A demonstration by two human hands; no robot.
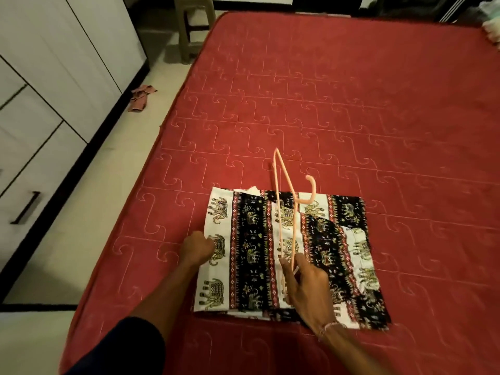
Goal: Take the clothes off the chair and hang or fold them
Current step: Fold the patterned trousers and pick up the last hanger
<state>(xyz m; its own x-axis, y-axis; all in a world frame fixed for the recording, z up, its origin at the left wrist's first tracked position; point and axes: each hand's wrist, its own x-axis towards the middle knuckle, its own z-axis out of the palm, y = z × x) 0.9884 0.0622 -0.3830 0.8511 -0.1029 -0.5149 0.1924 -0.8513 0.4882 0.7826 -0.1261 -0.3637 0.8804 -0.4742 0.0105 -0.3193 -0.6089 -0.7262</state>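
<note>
A folded cloth (pixel 251 239) with black, white and red stripes and elephant prints lies flat on the red quilted mattress (pixel 324 104), near its front edge. My left hand (pixel 196 247) grips the cloth's left edge with curled fingers. My right hand (pixel 305 288) holds one end of a peach plastic hanger (pixel 286 201), which stands tilted up over the cloth with its hook pointing right.
White wardrobe doors and drawers (pixel 54 77) line the left wall. A small pink rag (pixel 140 97) lies on the tiled floor beside them. A grey plastic stool (pixel 193 25) stands past the bed's far left corner. Pale clothes (pixel 492 28) show at the far right edge.
</note>
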